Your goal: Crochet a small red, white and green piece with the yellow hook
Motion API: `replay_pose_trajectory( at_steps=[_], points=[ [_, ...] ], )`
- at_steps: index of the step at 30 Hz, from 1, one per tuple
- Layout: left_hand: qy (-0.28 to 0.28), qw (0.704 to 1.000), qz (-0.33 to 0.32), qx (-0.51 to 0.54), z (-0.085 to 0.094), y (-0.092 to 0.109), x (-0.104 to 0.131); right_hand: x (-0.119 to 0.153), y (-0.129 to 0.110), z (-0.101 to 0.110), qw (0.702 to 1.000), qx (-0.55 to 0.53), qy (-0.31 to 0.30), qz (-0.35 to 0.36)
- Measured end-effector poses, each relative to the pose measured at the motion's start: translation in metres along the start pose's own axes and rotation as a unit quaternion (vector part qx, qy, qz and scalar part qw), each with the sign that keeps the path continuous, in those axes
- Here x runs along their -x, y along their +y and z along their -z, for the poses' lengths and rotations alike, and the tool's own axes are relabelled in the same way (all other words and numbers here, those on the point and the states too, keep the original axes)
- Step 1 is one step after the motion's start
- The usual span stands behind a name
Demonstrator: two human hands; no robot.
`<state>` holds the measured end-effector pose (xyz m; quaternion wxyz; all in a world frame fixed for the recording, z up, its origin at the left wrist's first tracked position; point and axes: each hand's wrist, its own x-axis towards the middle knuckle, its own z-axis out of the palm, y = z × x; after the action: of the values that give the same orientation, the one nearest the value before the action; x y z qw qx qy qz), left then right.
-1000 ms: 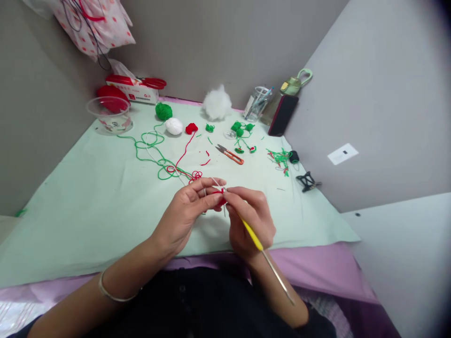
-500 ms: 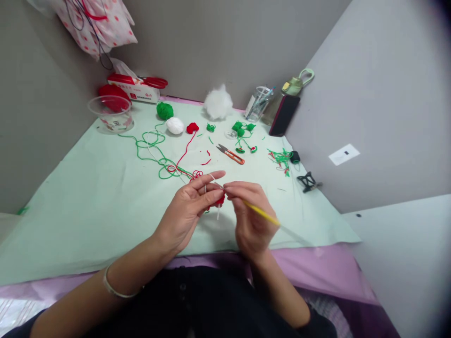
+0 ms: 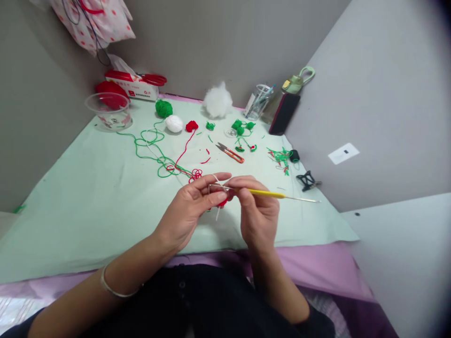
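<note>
Between thumb and fingers, my left hand (image 3: 188, 206) pinches a small red crochet piece (image 3: 222, 203), mostly hidden by the fingers. White yarn (image 3: 215, 177) runs over the raised index finger, and a short white tail hangs below the piece. My right hand (image 3: 259, 211) is closed on a crochet hook with a yellow handle (image 3: 266, 193). Its bare far end sticks out to the right, while the working tip lies at the white yarn by my left fingertips. Red yarn (image 3: 195, 175) lies in loops just beyond my left hand.
Orange thread snips (image 3: 230, 153) lie beyond my hands. Farther back are a green yarn ball (image 3: 164, 108), a white yarn ball (image 3: 174, 124), fluffy stuffing (image 3: 217, 101) and small green crochet pieces (image 3: 239, 126). A plastic tub (image 3: 109, 117) stands left; a phone (image 3: 285, 114) leans on a bottle at right.
The hook has swung from slanting down to nearly level, its far end now plainly visible. Its tip has come across the white yarn by my left fingers, and my right hand has turned slightly.
</note>
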<state>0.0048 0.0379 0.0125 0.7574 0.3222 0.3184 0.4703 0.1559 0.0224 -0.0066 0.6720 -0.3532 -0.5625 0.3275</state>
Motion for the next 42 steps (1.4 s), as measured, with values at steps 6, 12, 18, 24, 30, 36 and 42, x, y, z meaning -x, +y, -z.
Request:
replay_pose_trajectory(
  at_steps=[6,12,18,24,30,36,42],
  points=[
    [-0.01,0.998,-0.024,-0.05,0.005,-0.002,0.001,-0.001,0.001,0.001,0.993,-0.062,0.019,-0.098],
    [-0.024,0.995,-0.026,-0.09,0.009,0.002,0.003,-0.007,-0.004,0.002,0.979,-0.144,0.027,-0.14],
    [-0.042,0.997,-0.006,-0.065,0.008,0.006,0.005,-0.004,-0.006,0.007,0.984,-0.131,-0.001,-0.123],
    [-0.049,0.996,-0.019,-0.077,0.011,0.005,0.006,0.001,-0.012,0.011,0.995,-0.071,-0.024,-0.062],
    [-0.057,0.992,-0.047,-0.105,0.014,0.002,0.005,0.005,-0.013,0.009,1.0,0.001,-0.01,-0.01],
    [-0.061,0.986,-0.068,-0.14,0.017,0.0,0.004,0.006,-0.013,0.008,0.998,0.041,-0.014,0.048],
    [-0.038,0.98,-0.098,-0.169,0.014,0.001,0.006,0.008,-0.016,0.01,0.986,0.125,-0.041,0.103]
  ],
)
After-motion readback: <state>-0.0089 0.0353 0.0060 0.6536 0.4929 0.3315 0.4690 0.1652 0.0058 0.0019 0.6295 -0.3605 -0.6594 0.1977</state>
